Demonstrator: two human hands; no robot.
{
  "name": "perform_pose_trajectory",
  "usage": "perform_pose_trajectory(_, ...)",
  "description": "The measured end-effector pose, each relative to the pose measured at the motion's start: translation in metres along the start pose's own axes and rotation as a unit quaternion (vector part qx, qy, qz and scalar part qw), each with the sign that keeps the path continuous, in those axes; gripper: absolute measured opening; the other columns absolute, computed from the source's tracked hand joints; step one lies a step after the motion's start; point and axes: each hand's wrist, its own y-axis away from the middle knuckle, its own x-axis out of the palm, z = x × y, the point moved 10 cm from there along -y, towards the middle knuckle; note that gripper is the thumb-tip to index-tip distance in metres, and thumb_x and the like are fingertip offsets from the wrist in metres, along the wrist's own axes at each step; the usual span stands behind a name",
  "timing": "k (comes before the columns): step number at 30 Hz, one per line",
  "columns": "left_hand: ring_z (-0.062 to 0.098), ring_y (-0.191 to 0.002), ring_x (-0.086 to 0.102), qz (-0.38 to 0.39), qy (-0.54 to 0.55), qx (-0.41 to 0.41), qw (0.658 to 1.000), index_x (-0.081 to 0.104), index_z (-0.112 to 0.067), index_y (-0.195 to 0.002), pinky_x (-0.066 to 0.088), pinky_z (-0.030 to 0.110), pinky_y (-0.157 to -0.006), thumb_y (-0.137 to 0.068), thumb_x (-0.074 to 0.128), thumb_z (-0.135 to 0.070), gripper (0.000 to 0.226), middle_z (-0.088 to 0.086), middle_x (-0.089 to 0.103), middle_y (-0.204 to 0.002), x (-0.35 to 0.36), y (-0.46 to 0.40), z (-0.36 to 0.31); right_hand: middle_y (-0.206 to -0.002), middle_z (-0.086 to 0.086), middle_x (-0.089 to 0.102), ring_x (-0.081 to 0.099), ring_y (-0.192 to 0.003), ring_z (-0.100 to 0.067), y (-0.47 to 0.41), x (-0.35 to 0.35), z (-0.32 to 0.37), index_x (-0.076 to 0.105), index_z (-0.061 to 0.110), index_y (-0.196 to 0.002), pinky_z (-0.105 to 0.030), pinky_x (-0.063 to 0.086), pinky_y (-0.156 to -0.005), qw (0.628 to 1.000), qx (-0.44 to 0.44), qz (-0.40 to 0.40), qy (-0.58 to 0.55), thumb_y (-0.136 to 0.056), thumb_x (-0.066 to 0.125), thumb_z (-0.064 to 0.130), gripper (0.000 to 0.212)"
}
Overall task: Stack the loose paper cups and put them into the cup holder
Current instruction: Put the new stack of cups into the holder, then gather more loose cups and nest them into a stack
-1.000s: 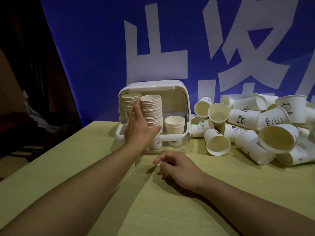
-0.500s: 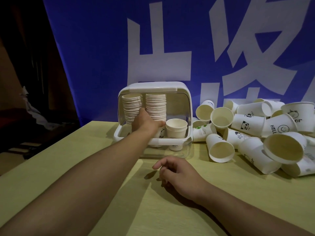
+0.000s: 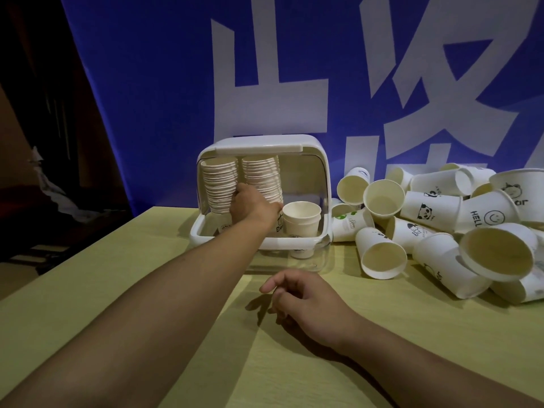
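Deep inside the white plastic cup holder point(image 3: 297, 148) with its lid flipped up, reaching with the left hand point(image 3: 250, 206) — pressed in at the foot of the two tall stacks of ribbed white paper cups point(image 3: 241, 184), between them and low down. Likely steadying or nudging the right-hand stack upright so it sits snug beside its neighbour and leaves room on the right. Cannot tell how the fingers lie: seen from the back of the hand, fingertips hidden among the cups, so whether gripping a stack or merely pushing it stays unclear. Sharing the holder, a short nested pair of white paper cups point(image 3: 301, 219), standing upright just right of the hand, near the front rim.

Resting knuckles-up on the pale yellow wooden surface point(image 3: 117, 290), the right hand point(image 3: 300, 295) — fingers loosely curled, holding nothing, idle in front of the holder. Probably parked there to be ready for the next grab.

Heaped to the right of the holder, the pile of loose white printed paper cups point(image 3: 441, 228), most tipped on their sides with mouths facing out, some bearing panda and smiley prints. Plenty left to gather — by that pile, task judged only partway through. Behind everything, a blue banner with large white characters point(image 3: 265, 69).
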Motion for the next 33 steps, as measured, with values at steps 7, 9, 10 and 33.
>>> perform_pose_trajectory(7, 0.035, -0.123, 0.055, 0.003, -0.004, -0.012, 1.000, 0.040, -0.008, -0.135, 0.047, 0.043, -0.095, -0.072, 0.089, -0.032, 0.084, 0.014, 0.056, -0.135, 0.004, 0.003, -0.001, -0.078, -0.001, 0.066, 0.057, -0.069, -0.016, 0.001, 0.000, 0.002, 0.069, 0.021, -0.097, -0.032, 0.050, -0.067, 1.000, -0.006, 0.000, 0.006, -0.098, 0.053, 0.008, 0.021)
perform_pose_trajectory(9, 0.035, -0.121, 0.057, 0.006, -0.006, -0.010, 1.000, 0.042, -0.009, -0.134, 0.047, 0.042, -0.095, -0.072, 0.089, -0.034, 0.081, 0.013, 0.058, -0.133, 0.002, 0.003, 0.001, -0.077, 0.001, 0.066, 0.057, -0.069, -0.014, 0.002, 0.000, 0.002, 0.070, 0.021, -0.098, -0.032, 0.050, -0.068, 1.000, -0.005, 0.003, 0.012, -0.099, 0.053, 0.008, 0.021)
perform_pose_trajectory(10, 0.034, -0.120, 0.058, 0.008, -0.008, -0.007, 1.000, 0.044, -0.009, -0.132, 0.047, 0.041, -0.093, -0.073, 0.088, -0.036, 0.079, 0.012, 0.059, -0.132, 0.001, 0.003, 0.001, -0.077, 0.002, 0.065, 0.058, -0.069, -0.013, 0.002, 0.000, 0.003, 0.070, 0.021, -0.098, -0.031, 0.051, -0.068, 1.000, -0.006, 0.003, 0.018, -0.099, 0.053, 0.008, 0.021)
perform_pose_trajectory(33, -0.002, -0.063, 0.059, 0.487, 0.142, 0.241, 0.827, 0.069, -0.037, -0.107, 0.049, 0.020, -0.069, -0.089, 0.072, -0.029, 0.020, -0.020, 0.068, -0.090, 0.060, 0.226, -0.008, -0.092, 0.013, 0.065, 0.059, -0.079, -0.004, 0.099, -0.164, 0.048, 0.068, 0.031, -0.098, -0.029, 0.052, -0.071, 0.863, 0.021, -0.282, 0.420, -0.091, 0.066, 0.015, 0.017)
